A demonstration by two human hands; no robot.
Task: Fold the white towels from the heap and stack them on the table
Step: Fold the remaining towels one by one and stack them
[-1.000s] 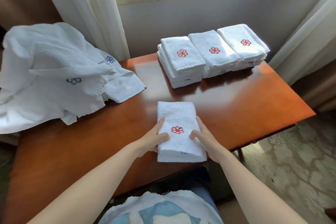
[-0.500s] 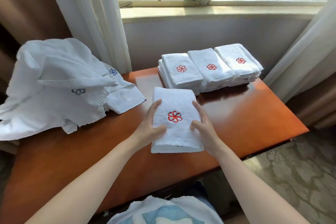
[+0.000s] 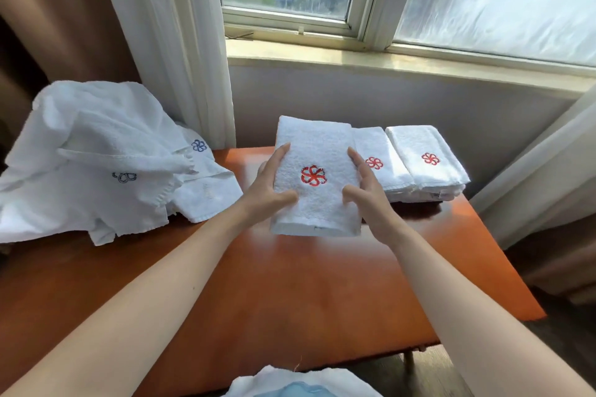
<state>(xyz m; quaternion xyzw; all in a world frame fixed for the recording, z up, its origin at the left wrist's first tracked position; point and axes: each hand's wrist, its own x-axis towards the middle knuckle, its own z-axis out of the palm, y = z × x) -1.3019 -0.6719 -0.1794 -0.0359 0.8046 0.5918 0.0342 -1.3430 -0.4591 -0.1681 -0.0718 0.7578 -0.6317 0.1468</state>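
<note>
A folded white towel [image 3: 314, 151] with a red flower emblem is held between both hands above the far left stack, which it hides. My left hand [image 3: 269, 185] grips its left edge, thumb on top. My right hand [image 3: 367, 190] grips its right edge the same way. Two more stacks of folded towels, the middle stack [image 3: 375, 147] and the right stack [image 3: 425, 155], stand at the table's far side. The heap of unfolded white towels [image 3: 90, 155] with blue emblems lies at the left, draped over the orange-brown table [image 3: 306, 284].
A white curtain [image 3: 180, 42] hangs behind the heap, another curtain [image 3: 532, 171] at the right. The window sill [image 3: 387, 58] and wall run just behind the stacks. The table's right edge drops to patterned floor.
Both hands have lifted the folded towel from the near middle of the table and carried it away from me, over the left stack. The view has tilted upward.
</note>
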